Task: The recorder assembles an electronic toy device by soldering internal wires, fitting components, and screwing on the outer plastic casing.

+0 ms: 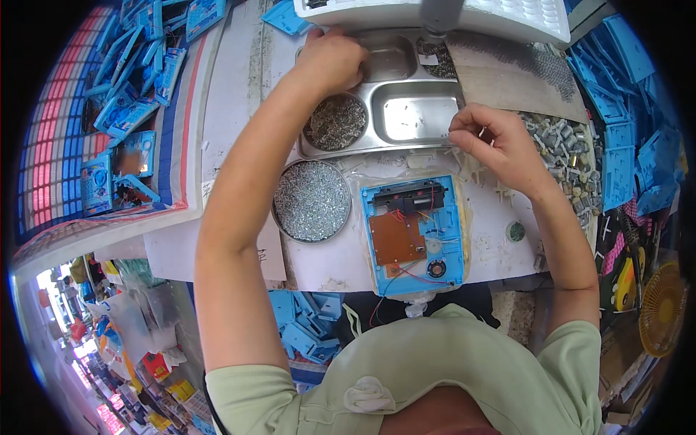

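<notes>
My left hand (331,61) reaches over the far left corner of a steel compartment tray (367,101), its fingers bent down and their tips hidden. My right hand (500,143) hovers by the tray's near right corner, thumb and forefinger pinched together. Whatever they hold is too small to make out. Small metal screws (336,122) fill the tray's round near-left compartment. In front of me lies an open blue plastic casing (453,232). Inside it are a brown circuit board (396,239), a black part (408,199), a small round speaker (436,269) and loose thin wires.
A round dish of silvery small parts (312,201) stands left of the casing. Motors (569,156) are heaped to the right, beside a grey-brown board (500,72). White foam (493,18) borders the back. Blue casings pile up left (130,109) and right (620,159).
</notes>
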`<state>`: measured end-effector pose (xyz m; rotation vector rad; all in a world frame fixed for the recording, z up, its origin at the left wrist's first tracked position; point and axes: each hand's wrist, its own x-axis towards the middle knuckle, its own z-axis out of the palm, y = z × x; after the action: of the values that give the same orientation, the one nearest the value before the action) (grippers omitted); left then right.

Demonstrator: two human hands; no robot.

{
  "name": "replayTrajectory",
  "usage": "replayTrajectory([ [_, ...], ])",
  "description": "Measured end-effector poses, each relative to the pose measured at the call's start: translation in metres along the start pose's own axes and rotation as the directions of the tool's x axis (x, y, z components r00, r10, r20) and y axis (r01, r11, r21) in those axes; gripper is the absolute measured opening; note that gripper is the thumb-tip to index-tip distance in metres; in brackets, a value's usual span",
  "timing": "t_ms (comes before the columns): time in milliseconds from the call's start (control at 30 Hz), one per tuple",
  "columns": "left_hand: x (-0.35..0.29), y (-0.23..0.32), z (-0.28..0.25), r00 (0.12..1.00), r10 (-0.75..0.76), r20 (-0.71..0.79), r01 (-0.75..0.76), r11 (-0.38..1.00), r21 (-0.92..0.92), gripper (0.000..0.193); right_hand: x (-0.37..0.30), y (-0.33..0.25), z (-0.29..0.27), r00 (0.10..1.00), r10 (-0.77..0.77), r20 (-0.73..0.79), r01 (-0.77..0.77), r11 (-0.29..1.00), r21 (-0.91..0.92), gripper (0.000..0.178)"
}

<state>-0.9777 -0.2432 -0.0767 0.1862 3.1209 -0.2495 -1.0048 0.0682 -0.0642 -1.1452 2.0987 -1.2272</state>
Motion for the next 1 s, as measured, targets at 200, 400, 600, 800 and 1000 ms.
replayTrajectory([
  [200, 0.005, -0.006, -0.004, 0.98, 0.122, 0.156, -0.119, 0.993, -0.028, 0.024, -0.015, 0.008, -0.008, 1.0, -0.017, -0.025, 0.017, 1.0, 0.0, 0.016],
  [400, -0.036, -0.023, 0.004, 0.967, 0.031, -0.253, -0.1, 0.96, -0.262, 0.028, -0.025, 0.015, -0.012, 0.997, -0.051, -0.063, 0.051, 0.999, 0.003, 0.016],
  [600, -0.057, 0.007, -0.055, 0.703, -0.231, -0.672, -0.201, 0.842, -0.5, 0.031, -0.029, 0.008, -0.016, 0.992, -0.102, -0.072, 0.101, 0.995, -0.015, 0.016],
  [800, -0.042, 0.02, -0.071, 0.468, -0.01, -0.884, -0.174, 0.979, -0.103, 0.035, -0.035, 0.001, -0.018, 0.992, -0.1, -0.08, 0.103, 0.994, 0.029, 0.014],
  [1000, -0.04, 0.006, 0.007, 0.983, 0.069, -0.173, -0.166, 0.745, -0.646, 0.033, -0.04, 0.0, -0.02, 0.996, -0.078, -0.042, 0.079, 0.996, 0.03, 0.014],
])
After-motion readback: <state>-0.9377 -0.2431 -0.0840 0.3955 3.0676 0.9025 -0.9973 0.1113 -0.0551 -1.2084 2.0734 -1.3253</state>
